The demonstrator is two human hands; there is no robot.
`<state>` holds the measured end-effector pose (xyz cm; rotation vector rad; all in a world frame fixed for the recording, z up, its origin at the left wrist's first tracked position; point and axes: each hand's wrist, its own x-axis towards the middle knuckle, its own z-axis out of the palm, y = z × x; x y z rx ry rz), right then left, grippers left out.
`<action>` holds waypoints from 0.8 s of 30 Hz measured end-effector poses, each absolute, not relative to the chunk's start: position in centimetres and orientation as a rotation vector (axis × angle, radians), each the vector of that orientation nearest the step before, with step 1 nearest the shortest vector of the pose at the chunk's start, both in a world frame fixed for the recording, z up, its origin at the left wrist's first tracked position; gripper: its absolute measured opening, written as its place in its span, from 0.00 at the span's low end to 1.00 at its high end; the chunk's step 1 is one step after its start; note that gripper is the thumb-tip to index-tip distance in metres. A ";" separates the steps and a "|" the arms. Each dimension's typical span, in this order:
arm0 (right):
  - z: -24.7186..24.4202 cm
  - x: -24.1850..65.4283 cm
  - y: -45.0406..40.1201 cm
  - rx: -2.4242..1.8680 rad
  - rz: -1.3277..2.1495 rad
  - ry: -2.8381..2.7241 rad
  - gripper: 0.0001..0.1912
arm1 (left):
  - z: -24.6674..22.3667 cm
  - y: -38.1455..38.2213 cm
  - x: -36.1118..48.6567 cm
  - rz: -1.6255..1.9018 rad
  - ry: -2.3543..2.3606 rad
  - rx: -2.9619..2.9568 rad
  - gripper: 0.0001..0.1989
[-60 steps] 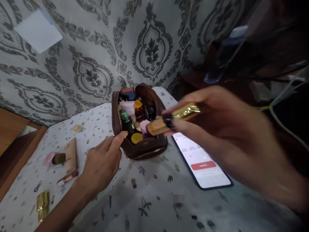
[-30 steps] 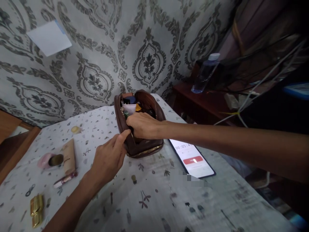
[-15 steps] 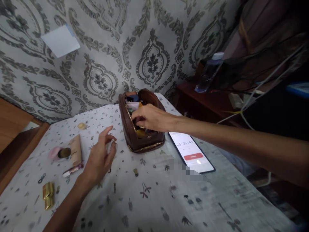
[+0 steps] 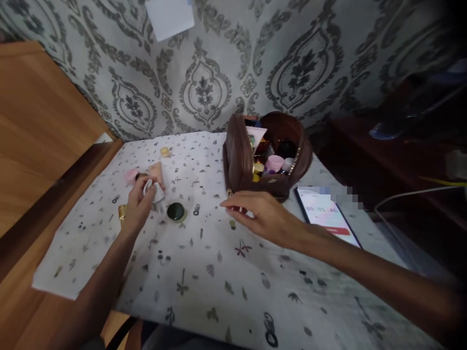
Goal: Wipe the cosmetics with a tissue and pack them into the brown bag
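My left hand (image 4: 139, 201) is closed on a small white object (image 4: 156, 192), soft and crumpled-looking, its kind unclear. Close by lie a beige tube-shaped item (image 4: 155, 171), a pink rounded item (image 4: 131, 176) and a gold item (image 4: 122, 213), partly behind the hand. A dark green round lidded jar (image 4: 175, 211) sits on the cloth between my hands. Holding nothing, my right hand (image 4: 257, 209) hovers with slightly parted fingers in front of the brown cosmetic bag (image 4: 239, 165). The bag stands unzipped, with a pink-capped container (image 4: 274, 164) and several other items inside.
A phone (image 4: 321, 210) showing a running timer lies right of the bag. A small yellowish item (image 4: 165, 151) sits toward the back of the patterned tablecloth (image 4: 204, 262). Wooden furniture (image 4: 47, 107) borders the left, and a clear bottle (image 4: 397, 119) stands at right.
My right hand has come out of the bag. My left hand has gone to the items at left and now grips something white. The green jar now shows on the cloth; the view has shifted left.
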<state>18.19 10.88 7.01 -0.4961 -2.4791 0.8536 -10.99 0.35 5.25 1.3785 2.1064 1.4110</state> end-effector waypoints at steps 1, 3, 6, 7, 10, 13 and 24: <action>6.3 17.1 10.3 -0.507 0.898 -2.517 0.12 | 5.1 0.0 -10.7 1.378 2.123 1.445 0.15; 4.9 14.7 9.2 -0.517 0.978 -2.567 0.14 | 4.9 -0.7 -9.7 1.297 2.156 1.600 0.14; 3.5 11.7 7.8 -0.509 1.064 -2.563 0.18 | 4.2 -2.2 -8.8 1.165 2.203 1.871 0.13; 3.2 10.9 7.3 -0.503 1.086 -2.543 0.18 | 4.0 -2.8 -9.0 1.115 2.194 1.956 0.14; 2.5 9.6 6.3 -0.484 1.153 -2.461 0.17 | 3.4 -4.9 -11.3 0.970 2.296 2.052 0.19; 2.1 9.2 5.5 -0.509 1.199 -2.400 0.16 | 2.8 -6.9 -15.6 0.858 2.620 1.875 0.21; 1.4 8.1 3.0 -0.599 1.351 -2.271 0.10 | 0.6 -7.5 -20.9 0.555 2.653 1.627 0.19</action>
